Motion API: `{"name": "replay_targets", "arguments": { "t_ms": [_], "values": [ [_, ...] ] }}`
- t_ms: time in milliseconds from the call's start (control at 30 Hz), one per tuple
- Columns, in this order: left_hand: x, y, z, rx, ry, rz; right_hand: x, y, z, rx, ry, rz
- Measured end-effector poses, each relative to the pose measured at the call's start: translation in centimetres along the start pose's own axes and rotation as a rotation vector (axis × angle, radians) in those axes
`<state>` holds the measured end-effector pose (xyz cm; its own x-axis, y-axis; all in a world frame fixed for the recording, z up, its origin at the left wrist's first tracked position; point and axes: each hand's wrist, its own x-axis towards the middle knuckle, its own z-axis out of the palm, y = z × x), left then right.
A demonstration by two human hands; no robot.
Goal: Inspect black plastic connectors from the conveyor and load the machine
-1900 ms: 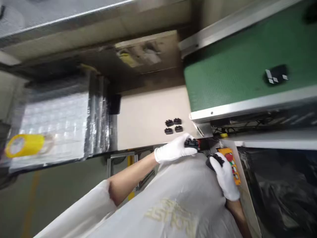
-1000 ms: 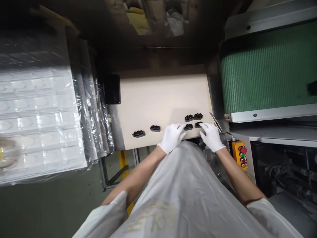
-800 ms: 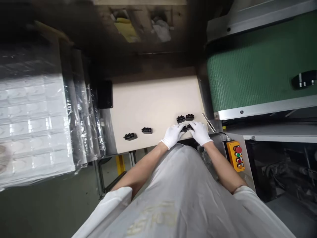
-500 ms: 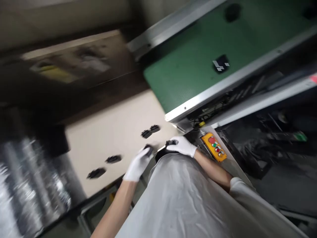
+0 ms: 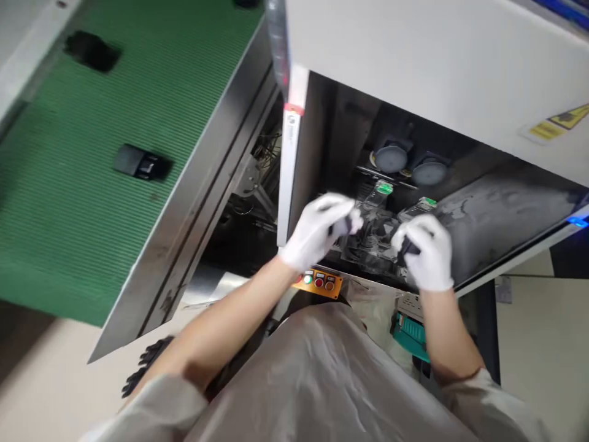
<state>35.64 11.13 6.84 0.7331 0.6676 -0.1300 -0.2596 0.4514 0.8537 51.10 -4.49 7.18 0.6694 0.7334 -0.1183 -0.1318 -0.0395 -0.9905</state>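
Note:
My left hand [image 5: 313,233], in a white glove, is closed around a small dark part [image 5: 339,228] at the opening of a machine cabinet. Opposite it, my gloved right hand [image 5: 429,252] grips another small black part [image 5: 408,247]. Fingers cover much of both parts, so their exact kind is unclear. Between and beyond the hands are fixtures with green-topped blocks [image 5: 383,188], under two round grey discs [image 5: 391,158]. The cabinet's inner wall [image 5: 488,215] is smeared with pale dust.
To the left runs a green conveyor belt [image 5: 92,239] carrying several black parts [image 5: 138,162], bordered by a metal rail [image 5: 184,196]. A yellow button box [image 5: 319,283] sits at the cabinet's front. More black parts [image 5: 146,365] lie on the pale table [image 5: 59,368] at lower left.
The view has swung right, from the pale table and conveyor to the machine cabinet. Both hands have moved from the table edge into the cabinet opening, still holding dark parts.

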Motion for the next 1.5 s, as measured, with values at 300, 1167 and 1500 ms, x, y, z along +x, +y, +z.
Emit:
{"name": "replay_targets", "arguments": {
  "t_ms": [300, 1167, 1500],
  "values": [
    [17.7, -7.5, 7.0, 0.292, -0.16, 0.215, 15.4, 2.7, -9.0, -0.296, 0.286, -0.375],
    [15.6, -7.9, 6.1, 0.162, -0.167, 0.039, 12.2, 3.0, -8.6, -0.036, 0.11, -0.047],
    [15.7, -8.3, 6.2, 0.195, -0.156, 0.134, 12.4, 3.5, -7.9, 0.005, 0.197, -0.136]
  ]
}}
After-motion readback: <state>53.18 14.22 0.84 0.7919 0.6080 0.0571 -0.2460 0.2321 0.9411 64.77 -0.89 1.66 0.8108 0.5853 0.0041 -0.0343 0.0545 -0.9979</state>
